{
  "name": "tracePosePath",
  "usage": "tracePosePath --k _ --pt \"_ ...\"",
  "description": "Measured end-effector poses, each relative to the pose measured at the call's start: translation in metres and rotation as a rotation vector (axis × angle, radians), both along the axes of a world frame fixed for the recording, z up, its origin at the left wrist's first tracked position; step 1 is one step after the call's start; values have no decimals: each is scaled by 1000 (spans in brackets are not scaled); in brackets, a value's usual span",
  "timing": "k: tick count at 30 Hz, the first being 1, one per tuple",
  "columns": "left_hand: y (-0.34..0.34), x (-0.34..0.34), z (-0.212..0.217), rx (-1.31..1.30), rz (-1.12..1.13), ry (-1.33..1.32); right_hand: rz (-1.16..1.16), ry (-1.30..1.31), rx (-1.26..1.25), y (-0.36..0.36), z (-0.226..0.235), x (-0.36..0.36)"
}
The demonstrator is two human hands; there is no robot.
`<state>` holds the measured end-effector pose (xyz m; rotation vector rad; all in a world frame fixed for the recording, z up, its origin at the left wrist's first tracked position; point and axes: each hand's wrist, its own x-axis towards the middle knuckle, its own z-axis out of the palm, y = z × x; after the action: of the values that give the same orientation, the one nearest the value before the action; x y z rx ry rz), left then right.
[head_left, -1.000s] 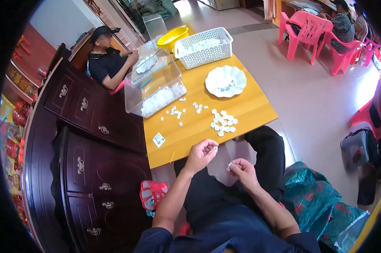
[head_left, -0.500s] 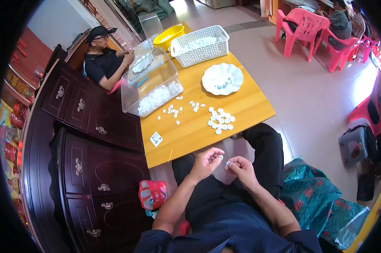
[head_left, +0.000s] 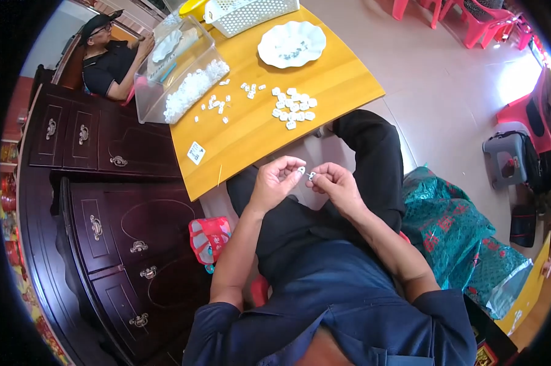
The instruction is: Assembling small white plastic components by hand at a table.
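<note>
Above my lap, just off the table's near edge, my two hands face each other. My left hand (head_left: 277, 182) is closed, pinching a small white plastic piece (head_left: 302, 170) between thumb and fingertips. Close to it, my right hand (head_left: 334, 186) pinches a small metal hook (head_left: 311, 175); the two parts are a narrow gap apart. On the wooden table (head_left: 245, 140) beyond lie a cluster of white plastic pieces (head_left: 294, 106) and several smaller scattered white parts (head_left: 218, 104). Farther back, a white scalloped plate (head_left: 275, 58) holds small grey metallic bits.
A clear bin (head_left: 153, 100) of white parts stands at the table's left, near a white basket (head_left: 251, 18) and yellow bowl (head_left: 193, 8). A square card (head_left: 196, 153) and thin stick (head_left: 220, 175) lie nearby. Dark cabinets (head_left: 129, 213) flank the left; a person (head_left: 108, 58) sits behind.
My view has tilted downward, so the table sits higher in the picture. My hands have come slightly closer together, each keeping its small part.
</note>
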<state>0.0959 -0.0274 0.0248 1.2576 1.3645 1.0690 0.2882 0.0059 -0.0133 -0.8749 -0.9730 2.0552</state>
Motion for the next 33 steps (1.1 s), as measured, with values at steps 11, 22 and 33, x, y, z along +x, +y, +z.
tracePosePath --k 11,22,33 --pt "-7 7 -1 -12 -19 -22 12 -37 0 -6 -4 3" --pt "0 9 11 38 -54 58 -28 -122 128 -2 0 -1" --pt "-2 13 4 101 -83 143 12 -39 -17 -6 4 6"
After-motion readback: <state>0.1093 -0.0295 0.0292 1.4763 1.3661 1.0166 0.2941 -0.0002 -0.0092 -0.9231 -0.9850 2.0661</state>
